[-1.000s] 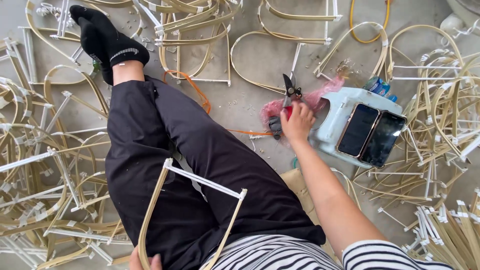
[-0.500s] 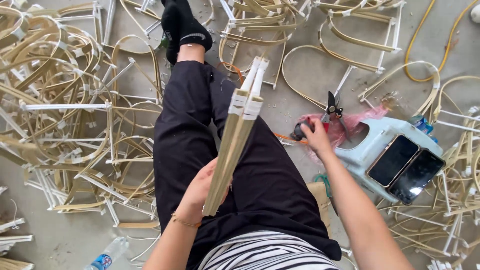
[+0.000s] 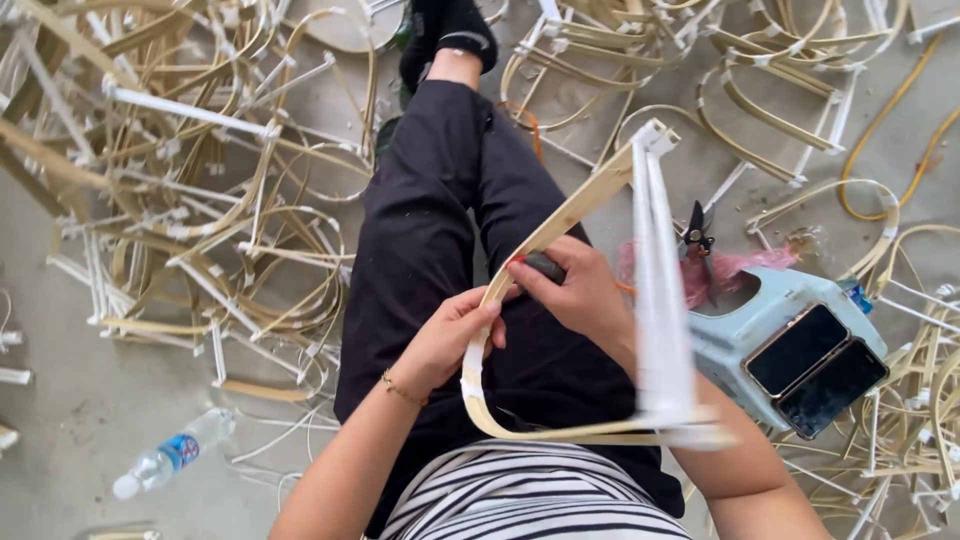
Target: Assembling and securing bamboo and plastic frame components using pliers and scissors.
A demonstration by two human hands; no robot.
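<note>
Bamboo-coloured bent frame point(image 3: 560, 225) held over the lap, both hands on it. Left hand point(image 3: 450, 335) curled around the lower curve of the strip, fingers closed on it just above a white-taped joint. Right hand point(image 3: 580, 290) closed around a small dark-handled tool point(image 3: 545, 266) — pressed against the same strip, right beside the left hand. White cross-bars point(image 3: 660, 300) of the frame blurred, rising in front of the right forearm. Pale blue plastic stool point(image 3: 740, 330) just to the right on the floor, carrying two dark phones point(image 3: 815, 365) side by side. Scissors point(image 3: 697, 238) and pink material point(image 3: 720, 270) lying beside the stool. Water bottle point(image 3: 170, 455) on the floor at lower left — well apart, among piles of similar frames point(image 3: 200, 200).
</note>
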